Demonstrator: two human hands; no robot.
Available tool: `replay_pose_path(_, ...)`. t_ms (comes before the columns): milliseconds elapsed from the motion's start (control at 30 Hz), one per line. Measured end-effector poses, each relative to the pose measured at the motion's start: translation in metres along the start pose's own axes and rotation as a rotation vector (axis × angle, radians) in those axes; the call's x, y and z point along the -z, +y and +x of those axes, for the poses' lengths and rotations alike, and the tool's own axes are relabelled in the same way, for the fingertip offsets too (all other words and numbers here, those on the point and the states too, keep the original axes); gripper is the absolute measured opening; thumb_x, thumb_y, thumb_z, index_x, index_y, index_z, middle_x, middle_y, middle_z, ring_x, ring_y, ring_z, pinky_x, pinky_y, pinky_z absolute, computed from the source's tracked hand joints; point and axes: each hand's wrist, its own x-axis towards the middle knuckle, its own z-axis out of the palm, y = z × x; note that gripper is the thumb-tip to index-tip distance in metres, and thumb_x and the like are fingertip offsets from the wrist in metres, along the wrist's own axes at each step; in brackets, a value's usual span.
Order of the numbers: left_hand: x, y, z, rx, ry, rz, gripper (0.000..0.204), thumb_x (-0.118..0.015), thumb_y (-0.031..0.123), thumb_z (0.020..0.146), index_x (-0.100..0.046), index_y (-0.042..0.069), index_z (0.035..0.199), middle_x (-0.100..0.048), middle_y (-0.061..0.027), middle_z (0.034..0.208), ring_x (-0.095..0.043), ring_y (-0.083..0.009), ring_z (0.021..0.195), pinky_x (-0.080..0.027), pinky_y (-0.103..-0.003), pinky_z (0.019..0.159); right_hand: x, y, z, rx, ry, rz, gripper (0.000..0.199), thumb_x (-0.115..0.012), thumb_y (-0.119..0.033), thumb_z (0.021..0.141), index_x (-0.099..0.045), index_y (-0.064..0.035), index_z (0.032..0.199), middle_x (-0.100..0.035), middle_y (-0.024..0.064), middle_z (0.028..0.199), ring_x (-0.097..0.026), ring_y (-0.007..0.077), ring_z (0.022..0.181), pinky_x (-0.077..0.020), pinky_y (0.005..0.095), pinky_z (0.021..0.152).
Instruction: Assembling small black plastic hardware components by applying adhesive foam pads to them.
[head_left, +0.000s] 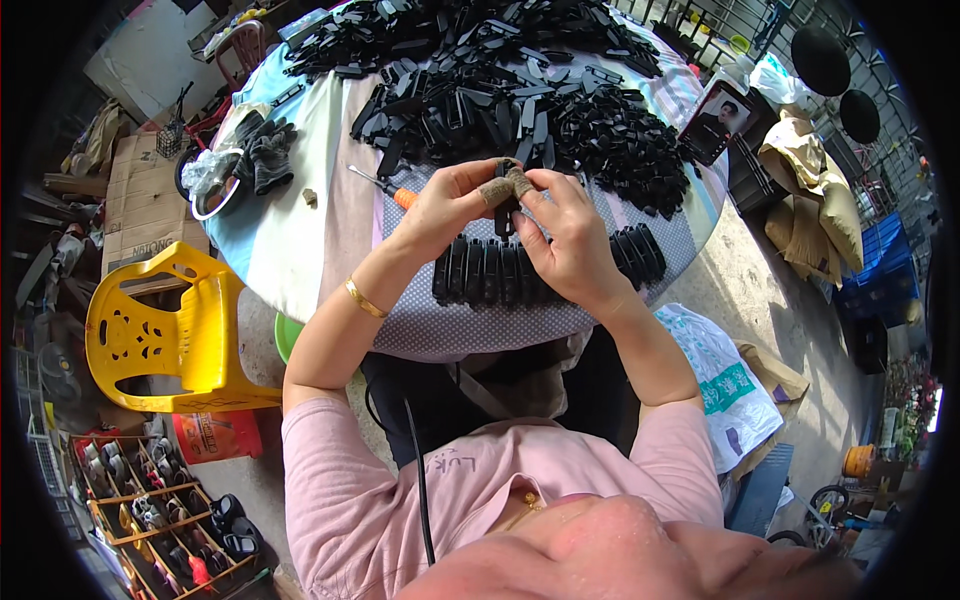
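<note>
From left to right, I see an orange-handled screwdriver (383, 187) on the cloth-covered table (270, 245), then the left hand (442, 212), pinching a black plastic part (505, 217) near a row of similar parts (480, 275). The right hand (572, 235) pinches it too. I judge one part is being worked by hand; the next move calls for steady finger pressure.

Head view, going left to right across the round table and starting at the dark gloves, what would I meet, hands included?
Dark grey gloves, small brown scrap, orange-handled tool, left hand, right hand, smartphone.
</note>
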Motion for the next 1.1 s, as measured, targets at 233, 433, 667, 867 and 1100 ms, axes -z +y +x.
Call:
replay_pose_path(233, 0.036, 0.035, -0.044, 0.17, 0.208, 0.345, 0.037, -0.05, 0.007, 0.084, -0.048, -0.004, 0.119, -0.063, -0.011, 0.096, -0.061, -0.016, 0.09, -0.049, -0.027, 0.08, 0.041, 0.044, 0.004, -0.414, -0.116, 0.117, 0.018, -0.058, -0.006, 0.083, -0.063, 0.0031, 0.099, -0.06, 0.009, 0.079, -0.058, 0.0165, 0.066, -0.0464, 0.0244, 0.059)
replay_pose_path(433, 0.066, 0.016, -0.071, 0.444, 0.125, 0.542, 0.035, -0.055, 0.008, 0.085, -0.054, 0.0, 0.119, -0.054, 0.0008, 0.081, -0.052, -0.0073, 0.071, -0.045, -0.022, 0.064, 0.014, 0.102, -0.003, -0.304, -0.426, -0.331, 0.018, -0.061, -0.021, 0.08, -0.069, -0.0075, 0.089, -0.063, 0.0107, 0.082, -0.061, 0.0291, 0.077, -0.0487, 0.039, 0.07)
replay_pose_path(667, 0.034, 0.007, -0.076, 0.05, 0.246, 1.371, 0.039, -0.058, -0.001, 0.075, -0.055, 0.0, 0.113, -0.065, -0.0153, 0.082, -0.063, -0.0249, 0.072, -0.049, -0.033, 0.068, -0.005, 0.11, 0.003, -0.425, -0.563, -0.492, 0.019, -0.065, -0.025, 0.077, -0.066, -0.0058, 0.081, -0.063, 0.0119, 0.084, -0.062, 0.0297, 0.08, -0.0489, 0.04, 0.071)
replay_pose_path(867, 0.037, 0.009, -0.079, 0.172, 0.241, 1.067, 0.035, -0.061, 0.004, 0.078, -0.057, 0.001, 0.112, -0.065, -0.0131, 0.086, -0.062, -0.0192, 0.065, -0.05, -0.031, 0.062, 0.007, 0.092, 0.008, -0.518, -0.558, -0.322, 0.02, -0.068, -0.019, 0.074, -0.058, -0.0028, 0.08, -0.064, 0.0131, 0.079, -0.062, 0.0317, 0.077, -0.0484, 0.04, 0.07)
replay_pose_path(1100, 0.044, 0.008, -0.074, 0.213, 0.239, 0.869, 0.031, -0.061, 0.007, 0.08, -0.058, 0.001, 0.111, -0.063, -0.0133, 0.092, -0.062, -0.0182, 0.066, -0.05, -0.03, 0.061, 0.015, 0.072, -0.007, -0.337, -0.326, -0.11, 0.018, -0.068, -0.013, 0.074, -0.064, -0.0022, 0.088, -0.063, 0.0121, 0.076, -0.061, 0.0238, 0.065, -0.0482, 0.0319, 0.061)
